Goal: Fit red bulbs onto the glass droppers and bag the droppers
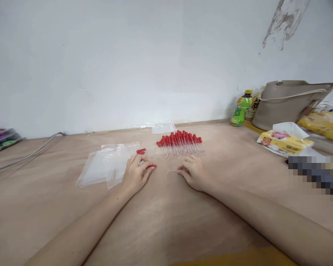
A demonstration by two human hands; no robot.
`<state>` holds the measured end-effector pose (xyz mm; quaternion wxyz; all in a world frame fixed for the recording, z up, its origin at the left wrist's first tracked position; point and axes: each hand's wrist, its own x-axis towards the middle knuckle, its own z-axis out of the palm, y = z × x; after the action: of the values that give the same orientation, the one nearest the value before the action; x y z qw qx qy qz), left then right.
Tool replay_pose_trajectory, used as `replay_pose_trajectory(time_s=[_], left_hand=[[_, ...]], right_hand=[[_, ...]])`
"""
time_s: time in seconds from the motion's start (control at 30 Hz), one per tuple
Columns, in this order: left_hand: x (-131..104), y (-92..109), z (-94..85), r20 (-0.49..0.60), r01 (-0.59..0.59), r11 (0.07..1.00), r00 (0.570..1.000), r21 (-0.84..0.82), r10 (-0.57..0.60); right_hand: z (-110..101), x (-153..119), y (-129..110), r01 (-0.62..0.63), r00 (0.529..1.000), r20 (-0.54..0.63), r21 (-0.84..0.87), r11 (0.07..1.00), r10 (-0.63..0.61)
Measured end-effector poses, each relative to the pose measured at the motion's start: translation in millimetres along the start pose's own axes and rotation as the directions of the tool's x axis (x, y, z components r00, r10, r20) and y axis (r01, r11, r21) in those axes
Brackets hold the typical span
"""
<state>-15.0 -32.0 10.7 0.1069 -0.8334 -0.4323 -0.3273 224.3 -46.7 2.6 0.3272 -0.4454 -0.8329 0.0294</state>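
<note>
My left hand (137, 173) is closed, pinching a red rubber bulb (151, 166) between thumb and fingers. Across from it, my right hand (195, 173) grips a thin clear glass tube (172, 171), one end pointing left toward the bulb; the two are apart. Behind my hands lies a fanned pile of glass droppers with red bulbs (180, 139), bulbs facing the wall. Loose red bulbs (141, 151) rest just beyond my left fingers, and a few clear tubes (155, 153) lie beside them. My left hand partly covers that spot.
Clear plastic bags (100, 168) lie flat to the left, with another bag (163, 129) against the wall. A grey cable (41, 147) runs at far left. On the right stand a green bottle (240, 111), a beige bag (283, 105) and a tissue pack (287, 142).
</note>
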Motion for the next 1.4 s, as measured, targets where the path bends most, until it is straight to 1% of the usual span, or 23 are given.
replay_pose_trajectory(time_s=[0.07,0.13,0.2,0.27,0.33,0.47,0.63,0.8,0.9,1.03,1.17,1.27,1.33,1.4], left_hand=[[-2,10,-2.2,0.012,-0.024,0.992,1.0,-0.121,0.026],[-4,21,-3.7,0.068,-0.016,0.976,0.997,-0.218,0.032],[-6,29,-4.6,0.129,0.016,0.968,0.991,-0.251,0.017],[-7,33,-4.9,0.162,0.043,0.969,0.987,-0.244,-0.003],[-8,34,-5.1,0.163,0.059,0.968,0.986,-0.245,-0.018],[-8,31,-4.3,0.165,0.092,0.942,0.986,-0.322,-0.04],[-7,30,-2.5,0.168,0.094,0.92,0.985,-0.38,-0.031],[-7,32,-2.8,0.165,0.071,0.891,0.986,-0.449,0.004],[-8,33,-3.7,0.156,0.055,0.887,0.988,-0.459,0.019],[-9,34,-4.4,0.173,0.028,0.896,0.983,-0.443,0.055],[-10,34,-2.9,0.166,0.007,0.914,0.984,-0.407,0.067],[-10,33,0.4,0.138,-0.013,0.929,0.988,-0.37,0.069],[-10,29,2.6,0.121,-0.01,0.933,0.991,-0.359,0.057],[-10,25,4.0,0.114,0.007,0.932,0.993,-0.363,0.037]], right_hand=[[0,-1,-1,-0.007,1.0,-0.029,-0.006,1.0,0.006],[-1,-3,-3,0.001,0.999,-0.039,0.004,1.0,-0.001],[-2,-4,-6,0.027,0.999,-0.034,0.011,1.0,-0.026],[-2,-4,-9,0.056,0.998,-0.028,0.009,0.998,-0.056],[-3,-4,-11,0.078,0.997,-0.027,0.007,0.997,-0.078],[0,-3,-11,0.118,0.993,-0.02,0.022,0.993,-0.117],[4,-4,-7,0.196,0.98,0.003,0.128,0.972,-0.198],[5,-3,-5,0.209,0.976,0.01,0.204,0.956,-0.216],[4,0,-3,0.24,0.968,0.023,0.204,0.949,-0.25],[2,2,-1,0.289,0.956,0.014,0.088,0.953,-0.291],[3,0,-5,0.331,0.942,-0.053,-0.037,0.943,-0.332],[6,-1,-8,0.329,0.936,-0.098,-0.105,0.938,-0.339],[8,-1,-7,0.331,0.934,-0.107,-0.095,0.939,-0.34],[10,0,-4,0.34,0.933,-0.11,-0.035,0.94,-0.342]])
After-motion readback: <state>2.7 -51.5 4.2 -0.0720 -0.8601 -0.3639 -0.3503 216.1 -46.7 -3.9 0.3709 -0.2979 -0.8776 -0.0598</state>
